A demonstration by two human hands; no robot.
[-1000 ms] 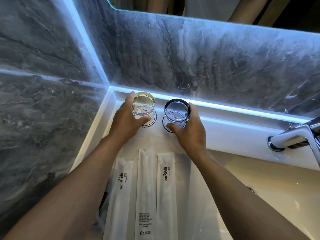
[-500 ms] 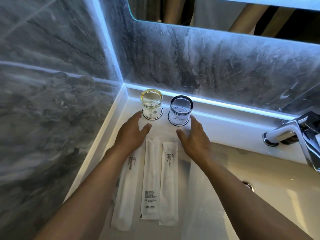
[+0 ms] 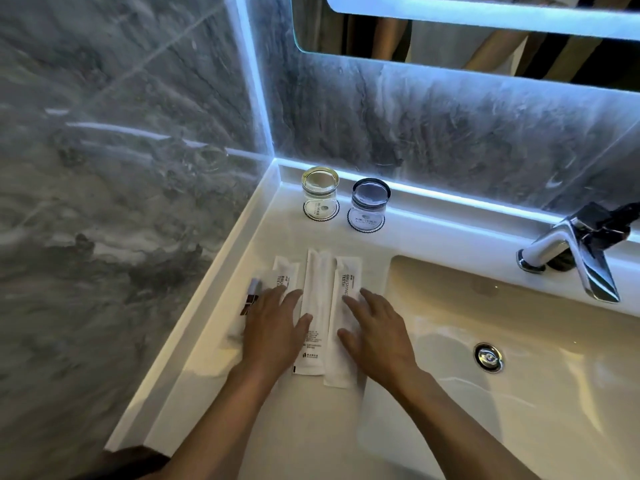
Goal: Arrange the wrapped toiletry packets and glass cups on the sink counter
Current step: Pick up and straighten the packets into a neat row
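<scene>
Two glass cups stand upside down on round coasters at the back of the white counter: a gold-rimmed cup on the left and a dark-rimmed cup to its right. In front of them several long white wrapped packets lie side by side: a left packet, a middle packet, and a right packet printed BRUSHING TEETH. A small clear packet with a dark item lies at the far left. My left hand rests flat, fingers apart, on the left packets. My right hand lies flat on the right packet.
The sink basin with its drain fills the right side. A chrome faucet stands at the back right. Grey marble walls close the left and back, with a lit mirror above.
Both hands let go of the two cups, which stay on their coasters, and drew back toward me onto the packets. The view has pulled back and shows more of the sink.
</scene>
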